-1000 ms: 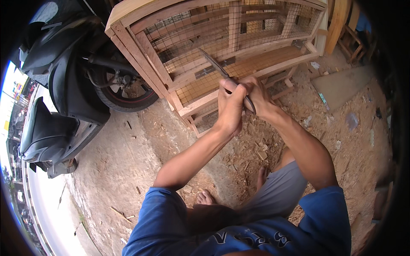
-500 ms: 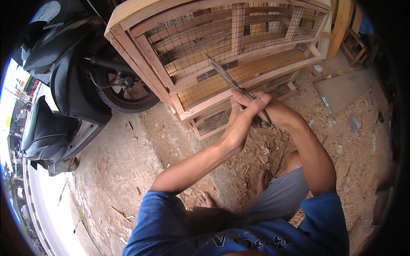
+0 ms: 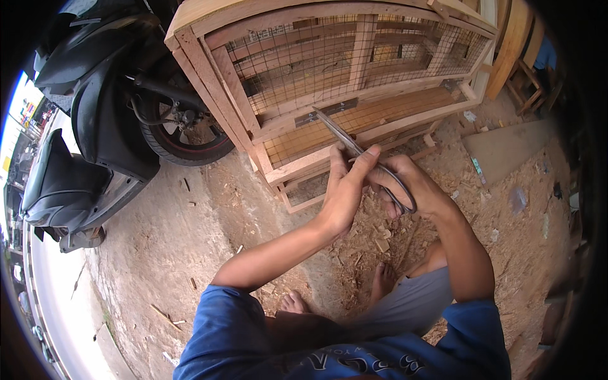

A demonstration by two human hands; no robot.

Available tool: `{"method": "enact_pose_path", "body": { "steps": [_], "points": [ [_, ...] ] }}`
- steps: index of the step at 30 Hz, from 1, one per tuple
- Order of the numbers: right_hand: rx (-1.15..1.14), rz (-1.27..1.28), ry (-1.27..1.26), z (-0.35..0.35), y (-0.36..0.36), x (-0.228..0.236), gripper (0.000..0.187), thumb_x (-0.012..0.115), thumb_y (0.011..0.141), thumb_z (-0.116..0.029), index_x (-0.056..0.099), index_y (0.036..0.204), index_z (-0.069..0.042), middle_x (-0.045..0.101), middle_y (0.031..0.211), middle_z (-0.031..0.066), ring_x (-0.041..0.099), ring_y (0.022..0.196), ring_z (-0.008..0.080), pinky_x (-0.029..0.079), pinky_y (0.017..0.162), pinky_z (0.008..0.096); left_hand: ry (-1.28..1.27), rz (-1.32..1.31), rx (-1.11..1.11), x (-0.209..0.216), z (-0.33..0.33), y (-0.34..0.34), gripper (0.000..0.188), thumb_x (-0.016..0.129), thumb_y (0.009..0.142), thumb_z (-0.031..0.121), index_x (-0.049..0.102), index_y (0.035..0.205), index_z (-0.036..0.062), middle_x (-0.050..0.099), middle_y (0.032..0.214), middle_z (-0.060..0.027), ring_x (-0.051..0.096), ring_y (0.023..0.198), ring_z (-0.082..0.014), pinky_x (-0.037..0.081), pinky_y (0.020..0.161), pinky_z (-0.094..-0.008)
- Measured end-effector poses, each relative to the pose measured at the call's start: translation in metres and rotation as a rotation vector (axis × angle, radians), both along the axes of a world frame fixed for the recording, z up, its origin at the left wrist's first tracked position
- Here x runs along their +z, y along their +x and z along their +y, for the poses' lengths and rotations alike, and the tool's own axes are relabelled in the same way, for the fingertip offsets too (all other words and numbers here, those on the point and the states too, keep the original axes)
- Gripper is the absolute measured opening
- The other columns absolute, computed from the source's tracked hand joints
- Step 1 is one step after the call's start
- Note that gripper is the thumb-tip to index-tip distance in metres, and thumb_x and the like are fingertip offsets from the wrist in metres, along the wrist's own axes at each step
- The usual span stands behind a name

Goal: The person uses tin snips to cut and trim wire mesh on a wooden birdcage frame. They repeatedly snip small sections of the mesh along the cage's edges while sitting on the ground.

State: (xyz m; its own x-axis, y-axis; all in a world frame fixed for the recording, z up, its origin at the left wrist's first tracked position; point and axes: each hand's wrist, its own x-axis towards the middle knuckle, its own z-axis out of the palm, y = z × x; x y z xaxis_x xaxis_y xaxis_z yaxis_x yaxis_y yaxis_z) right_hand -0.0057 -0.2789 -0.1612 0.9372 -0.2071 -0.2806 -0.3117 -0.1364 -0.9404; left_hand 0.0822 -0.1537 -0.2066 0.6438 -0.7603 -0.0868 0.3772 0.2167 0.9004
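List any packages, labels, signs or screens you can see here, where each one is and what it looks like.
Colourful signboards: far left edge, beyond the parked scooters, small yellow, red and blue patches, too blurred to tell more.
Shirt print: on the person's blue shirt, bottom centre, dark curved lettering.
No packages or screens can be made out.

Dull metal shears (image 3: 354, 144), raw wood cage (image 3: 329, 69), wire mesh (image 3: 297, 57).

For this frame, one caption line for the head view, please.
Both hands, left hand and right hand, hold metal scissors before a wooden mesh cage.
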Motion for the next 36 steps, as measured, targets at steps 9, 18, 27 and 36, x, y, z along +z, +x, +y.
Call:
{"method": "enact_pose_path", "body": {
  "steps": [9, 18, 27, 36],
  "points": [
    [-0.218, -0.196, -0.016, -0.017, -0.023, 0.015, 0.045, 0.068, 0.092, -0.044, 0.055, 0.071, -0.007, 0.050, 0.053, -0.0020, 0.050, 0.037, 0.0072, 0.040, 0.034, 0.0211, -0.184, -0.086, 0.174, 0.012, -0.011, 0.038, 0.086, 0.048, 0.094, 0.001, -0.013, 0.155, 0.0049, 0.058, 0.120, -0.0171, 0.066, 0.081, -0.0221, 0.057, 0.077, -0.0344],
    [-0.168, -0.252, -0.072, -0.028, -0.030, 0.009, 0.049, 0.069, 0.090, -0.050, 0.061, 0.070, -0.005, 0.049, 0.046, -0.0019, 0.051, 0.036, 0.0075, 0.041, 0.034, 0.0204, -0.101, -0.152, 0.138, 0.016, -0.016, 0.044, 0.088, 0.049, 0.096, 0.006, -0.015, 0.155, 0.0088, 0.056, 0.128, -0.0187, 0.065, 0.081, -0.0225, 0.057, 0.078, -0.0402],
    [-0.129, -0.240, -0.148, -0.030, -0.027, 0.009, 0.049, 0.071, 0.088, -0.052, 0.059, 0.068, -0.008, 0.049, 0.047, -0.0027, 0.055, 0.039, 0.0080, 0.044, 0.036, 0.0211, -0.188, -0.050, 0.244, 0.013, -0.018, 0.039, 0.085, 0.045, 0.096, 0.006, -0.015, 0.156, 0.0128, 0.050, 0.136, -0.0197, 0.062, 0.086, -0.0222, 0.056, 0.081, -0.0435],
    [-0.106, -0.237, -0.175, -0.030, -0.025, 0.006, 0.046, 0.069, 0.091, -0.047, 0.056, 0.068, -0.009, 0.050, 0.049, -0.0029, 0.054, 0.039, 0.0073, 0.043, 0.036, 0.0205, -0.177, 0.060, 0.117, 0.027, -0.011, 0.059, 0.083, 0.041, 0.093, 0.001, -0.010, 0.157, 0.0136, 0.056, 0.132, -0.0181, 0.059, 0.079, -0.0175, 0.054, 0.085, -0.0418]
  ]
}}
